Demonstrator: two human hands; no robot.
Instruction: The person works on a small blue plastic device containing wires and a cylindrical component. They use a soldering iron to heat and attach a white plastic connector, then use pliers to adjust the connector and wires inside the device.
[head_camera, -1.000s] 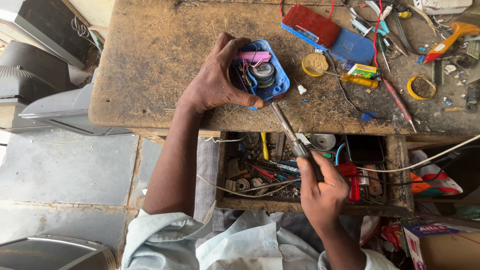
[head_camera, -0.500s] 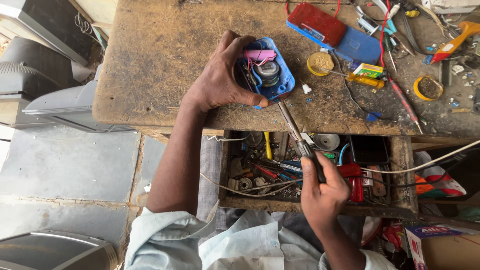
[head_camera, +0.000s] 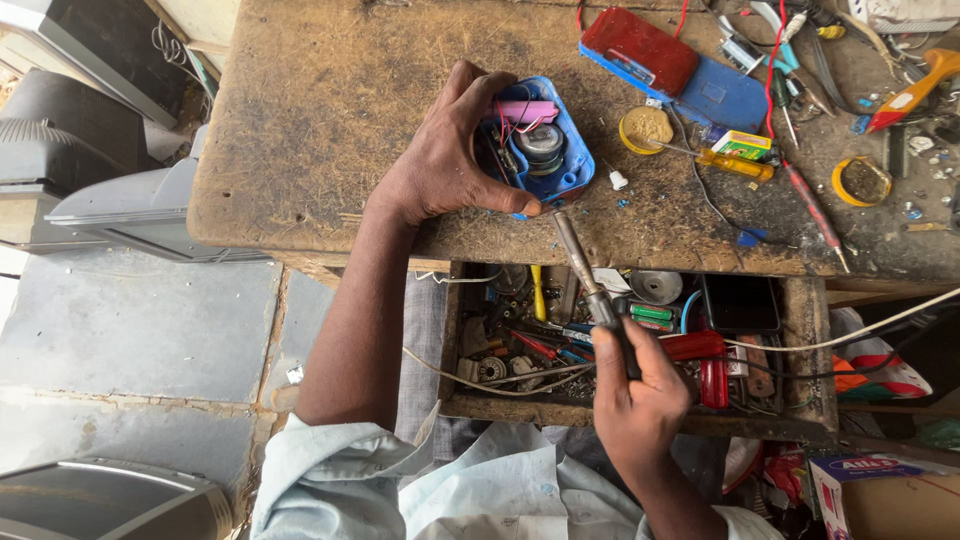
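Here a small yellow-green box (head_camera: 741, 146) lies on the table (head_camera: 320, 120). Left grip (head_camera: 440, 170) still clasps the blue gadget (head_camera: 540, 145), right grip (head_camera: 635, 405) the soldering iron (head_camera: 590, 285), unmoved.

The worktop (head_camera: 320, 130) is rough, scarred bare wood with a matt, grimy face. The small opened casing (head_camera: 565, 165) is glossy blue plastic, and the soldering iron (head_camera: 585, 270) has a dull grey metal shaft.

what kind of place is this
Likely a small electronics repair workshop: a soldering iron aimed at an opened blue device, a scarred wooden workbench, and a drawer crammed with tools and parts.
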